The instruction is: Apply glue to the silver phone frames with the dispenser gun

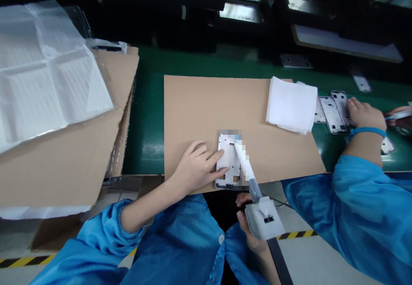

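Observation:
My left hand (196,165) lies flat on a brown cardboard sheet (206,104), fingers pressing the left edge of a silver phone frame (229,161). My right hand (249,227) grips a grey-white dispensing tool (262,216). The tool's long white nozzle (243,158) reaches up across the frame, with its tip near the frame's top edge. Both my sleeves are blue.
A folded white cloth (291,104) lies on the sheet's right corner. On the right, a co-worker's hand (365,114) with a blue wristband rests on several more phone frames (334,112) on the green belt (146,117). Stacked cardboard (64,156) with white foam sheets (41,70) fills the left.

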Tool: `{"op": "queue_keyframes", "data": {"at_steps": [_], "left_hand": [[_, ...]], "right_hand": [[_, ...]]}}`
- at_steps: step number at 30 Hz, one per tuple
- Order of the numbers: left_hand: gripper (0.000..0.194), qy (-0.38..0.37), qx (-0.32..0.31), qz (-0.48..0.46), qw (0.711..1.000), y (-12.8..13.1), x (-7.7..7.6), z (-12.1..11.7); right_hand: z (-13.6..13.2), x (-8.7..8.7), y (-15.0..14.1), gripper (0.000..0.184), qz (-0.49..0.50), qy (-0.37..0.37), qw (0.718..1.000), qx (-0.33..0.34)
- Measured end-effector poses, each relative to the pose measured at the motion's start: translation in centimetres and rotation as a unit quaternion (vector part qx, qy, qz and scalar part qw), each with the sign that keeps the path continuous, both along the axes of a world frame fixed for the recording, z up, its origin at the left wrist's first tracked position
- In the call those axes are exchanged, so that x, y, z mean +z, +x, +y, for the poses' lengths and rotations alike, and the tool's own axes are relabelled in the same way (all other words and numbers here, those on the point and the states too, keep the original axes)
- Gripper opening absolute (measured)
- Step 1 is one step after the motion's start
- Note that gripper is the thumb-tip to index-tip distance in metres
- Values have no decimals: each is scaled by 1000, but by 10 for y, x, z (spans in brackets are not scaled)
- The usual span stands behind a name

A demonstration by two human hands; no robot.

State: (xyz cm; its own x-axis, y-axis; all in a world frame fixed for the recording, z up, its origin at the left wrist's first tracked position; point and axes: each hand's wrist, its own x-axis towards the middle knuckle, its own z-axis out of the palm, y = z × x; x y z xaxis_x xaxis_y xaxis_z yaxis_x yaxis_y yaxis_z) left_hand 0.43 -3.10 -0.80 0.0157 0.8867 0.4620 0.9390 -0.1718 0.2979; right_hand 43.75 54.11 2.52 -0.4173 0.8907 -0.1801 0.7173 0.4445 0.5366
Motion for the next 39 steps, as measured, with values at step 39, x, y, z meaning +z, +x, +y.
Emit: {"op": "queue_keyframes", "data": {"at_steps": [39], "left_hand": [[29,-24,-14,22,999,2,5,6]], "right_hand": [[-10,-1,-8,83,17,3,1000,-5]]}}
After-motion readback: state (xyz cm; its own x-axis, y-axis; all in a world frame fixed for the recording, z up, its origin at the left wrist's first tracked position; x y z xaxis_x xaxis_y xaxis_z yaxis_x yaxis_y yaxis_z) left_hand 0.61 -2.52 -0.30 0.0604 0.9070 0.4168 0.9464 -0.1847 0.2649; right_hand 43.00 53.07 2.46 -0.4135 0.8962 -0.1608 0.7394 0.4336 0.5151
